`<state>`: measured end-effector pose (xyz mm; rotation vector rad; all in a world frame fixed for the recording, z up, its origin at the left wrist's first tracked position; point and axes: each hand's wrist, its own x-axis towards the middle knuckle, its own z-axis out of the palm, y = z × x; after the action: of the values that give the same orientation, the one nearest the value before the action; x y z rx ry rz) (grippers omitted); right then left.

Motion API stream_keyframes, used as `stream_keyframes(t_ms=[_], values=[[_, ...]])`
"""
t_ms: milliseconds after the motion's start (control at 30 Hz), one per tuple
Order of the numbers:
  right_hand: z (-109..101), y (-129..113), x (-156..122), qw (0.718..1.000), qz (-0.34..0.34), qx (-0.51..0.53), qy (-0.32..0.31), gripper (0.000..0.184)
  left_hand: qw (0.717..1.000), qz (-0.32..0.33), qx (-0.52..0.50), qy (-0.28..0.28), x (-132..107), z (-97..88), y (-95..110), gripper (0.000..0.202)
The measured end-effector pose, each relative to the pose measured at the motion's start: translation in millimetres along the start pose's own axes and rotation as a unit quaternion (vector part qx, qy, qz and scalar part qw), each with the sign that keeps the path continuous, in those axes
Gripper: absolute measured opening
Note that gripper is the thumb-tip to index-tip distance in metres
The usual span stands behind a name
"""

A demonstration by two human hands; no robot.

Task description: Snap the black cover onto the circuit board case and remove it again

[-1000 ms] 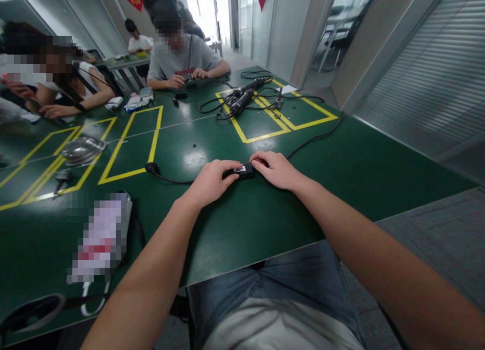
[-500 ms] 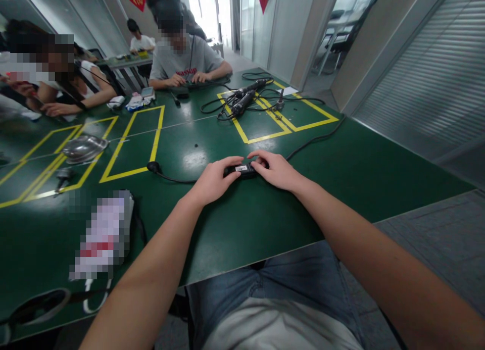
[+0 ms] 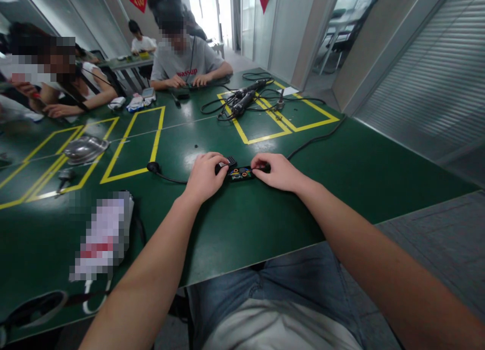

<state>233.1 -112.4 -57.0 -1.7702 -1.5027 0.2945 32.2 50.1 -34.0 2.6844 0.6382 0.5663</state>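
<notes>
On the green table in front of me lies a small black case [image 3: 242, 176], its inside bared, with a circuit board and coloured parts showing. My left hand [image 3: 207, 176] is closed on the black cover [image 3: 230, 161] of that case, held tilted up at its left end. My right hand [image 3: 276, 172] pinches the right end of the case, where a black cable [image 3: 314, 144] leads off to the right. From the left side another black cable [image 3: 172, 181] runs to a black plug [image 3: 153, 167] on the table.
Beyond, black electric screwdrivers [image 3: 244, 101] lie among tangled cables inside yellow tape outlines. Left are a clear plastic dish [image 3: 86, 149] and a blurred-out pouch-like item [image 3: 104, 234] near a black strap. Co-workers, including a person in a grey T-shirt [image 3: 189, 62], sit across the table.
The cover with the white label has come off the black case and moved left in my left hand, exposing the circuit board. My right hand has stayed at the right end.
</notes>
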Motion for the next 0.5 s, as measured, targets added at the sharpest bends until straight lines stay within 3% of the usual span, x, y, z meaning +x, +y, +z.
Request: stream_keyframes(t_ms=[200,500], values=[[-2,-2,-1,1.000,0.010,-0.009,-0.002,0.005,0.995,0.032,0.025,-0.092,-5,-11.2,12,0.012],[-2,-5,-1,1.000,0.006,-0.015,-0.001,0.006,0.993,0.045,0.027,-0.102,-9,-13.0,15,0.010]])
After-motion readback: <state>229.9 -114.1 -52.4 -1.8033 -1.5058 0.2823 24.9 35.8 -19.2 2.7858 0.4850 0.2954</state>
